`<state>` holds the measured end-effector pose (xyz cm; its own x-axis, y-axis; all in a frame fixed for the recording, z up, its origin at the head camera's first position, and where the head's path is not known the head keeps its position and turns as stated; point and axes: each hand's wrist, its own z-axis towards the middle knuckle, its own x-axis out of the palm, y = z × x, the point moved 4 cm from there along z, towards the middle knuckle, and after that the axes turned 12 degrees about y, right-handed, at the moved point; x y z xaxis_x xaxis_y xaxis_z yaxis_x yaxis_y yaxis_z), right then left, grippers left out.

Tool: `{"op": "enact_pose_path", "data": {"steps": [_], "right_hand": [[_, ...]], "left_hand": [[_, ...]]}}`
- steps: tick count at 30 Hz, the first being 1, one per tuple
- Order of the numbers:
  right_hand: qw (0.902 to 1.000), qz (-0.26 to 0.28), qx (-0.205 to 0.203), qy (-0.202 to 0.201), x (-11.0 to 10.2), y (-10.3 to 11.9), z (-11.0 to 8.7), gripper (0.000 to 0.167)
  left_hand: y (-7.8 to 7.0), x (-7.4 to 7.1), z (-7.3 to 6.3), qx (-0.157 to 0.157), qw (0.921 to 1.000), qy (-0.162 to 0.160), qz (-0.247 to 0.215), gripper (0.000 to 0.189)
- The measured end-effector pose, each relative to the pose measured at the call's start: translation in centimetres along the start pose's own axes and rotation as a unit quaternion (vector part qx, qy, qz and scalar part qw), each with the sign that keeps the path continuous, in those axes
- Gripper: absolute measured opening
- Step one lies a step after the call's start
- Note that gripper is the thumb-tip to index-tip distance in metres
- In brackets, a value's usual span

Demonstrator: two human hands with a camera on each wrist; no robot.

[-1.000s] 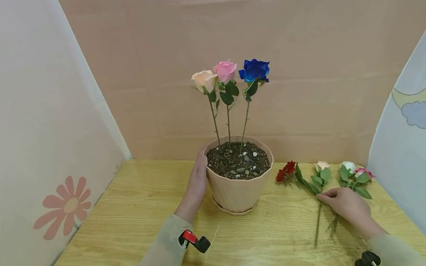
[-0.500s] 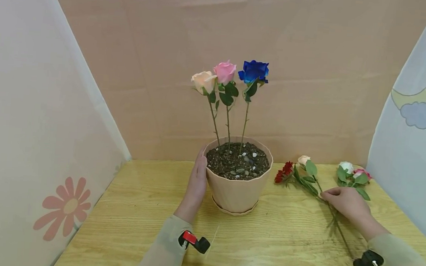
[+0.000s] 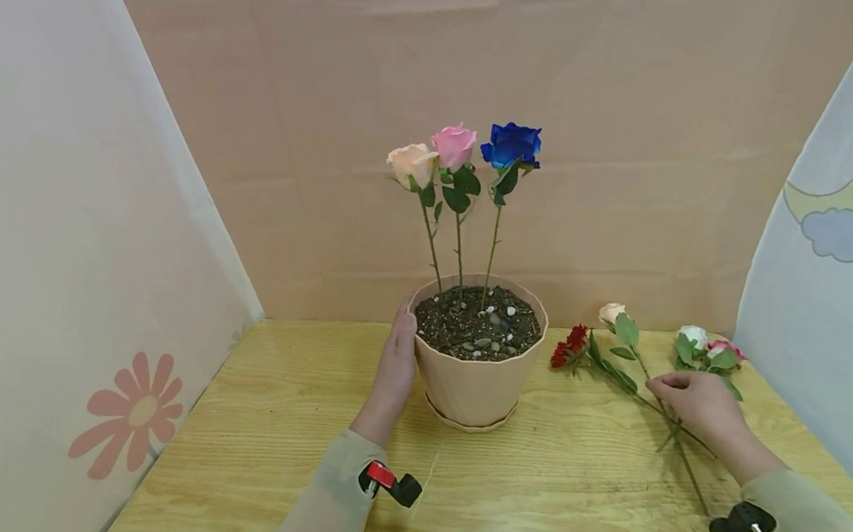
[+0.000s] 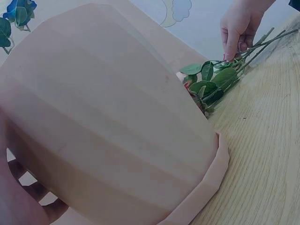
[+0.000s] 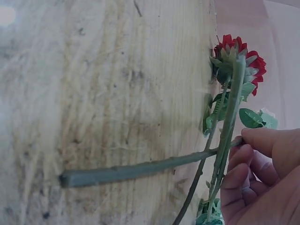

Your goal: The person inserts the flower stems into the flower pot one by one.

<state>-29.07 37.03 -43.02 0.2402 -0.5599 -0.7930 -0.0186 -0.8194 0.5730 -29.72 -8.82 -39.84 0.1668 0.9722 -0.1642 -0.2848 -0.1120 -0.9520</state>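
Note:
My left hand (image 3: 394, 364) rests against the left side of a beige flowerpot (image 3: 471, 391), fingers extended along its wall. Dark soil with pebbles (image 3: 481, 337) fills the pot. A cream rose (image 3: 411, 163), a pink rose (image 3: 453, 145) and a blue rose (image 3: 513, 145) stand in it. To the right of the pot, my right hand (image 3: 701, 402) pinches the stem of a pale peach rose (image 3: 612, 314) between thumb and forefinger. The right wrist view shows its stem (image 5: 136, 171) crossing other stems beside a red flower (image 5: 234, 61).
Red flowers (image 3: 571, 346) lie on the wooden table (image 3: 284, 455) near the pot's right side. A white rose (image 3: 694, 335) and a pink-and-white rose (image 3: 726, 350) lie behind my right hand. A saucer (image 4: 201, 192) sits beneath the pot. Cloth walls surround the table.
The peach rose has swung so its bloom leans left and its stem end points to the lower right; the bloom is slightly higher now. My left hand stays on the flowerpot.

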Motion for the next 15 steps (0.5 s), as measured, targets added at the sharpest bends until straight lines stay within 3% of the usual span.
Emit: {"op": "enact_pose_path", "data": {"steps": [8,15], "right_hand": [[0.9992,0.039,0.007,-0.01,-0.5,0.2,-0.1,0.054],[0.9969,0.064,-0.012,-0.043,-1.2,1.9,-0.5,0.052]], "left_hand": [[0.1,0.0,-0.1,0.011,0.9999,0.006,-0.004,0.061],[-0.1,0.0,-0.1,0.011,0.9999,0.004,-0.005,0.06]]}}
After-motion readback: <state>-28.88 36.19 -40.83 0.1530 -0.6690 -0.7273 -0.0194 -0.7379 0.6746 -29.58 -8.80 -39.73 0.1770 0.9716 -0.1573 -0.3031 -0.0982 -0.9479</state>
